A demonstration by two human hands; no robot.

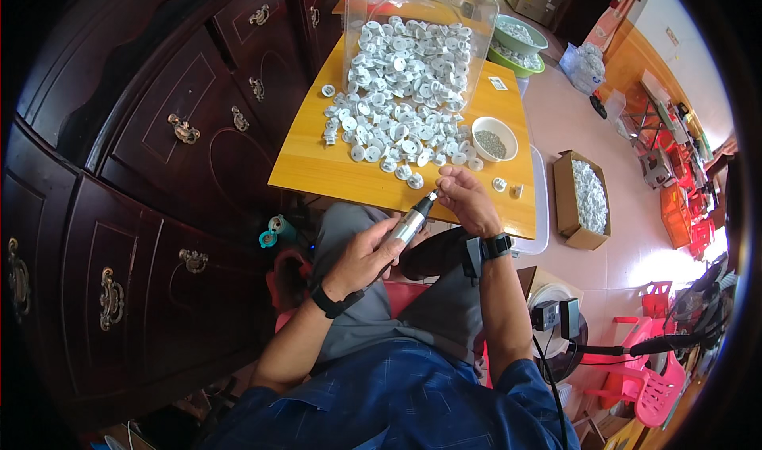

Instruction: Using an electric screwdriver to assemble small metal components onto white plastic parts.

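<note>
My left hand grips a slim silver power screwdriver with its black tip pointing up toward my right hand. My right hand pinches a small white part against that tip, just off the near edge of the yellow wooden table. A heap of small white round plastic parts spreads over the table and into a clear plastic tub lying on its side. A white bowl of tiny screws stands just beyond my right hand. Two finished-looking pieces lie to its right.
A dark carved wooden cabinet with brass handles fills the left. A cardboard box of white parts sits on the floor at right, green bowls behind the tub. Red plastic stools and a cabled power unit stand at lower right.
</note>
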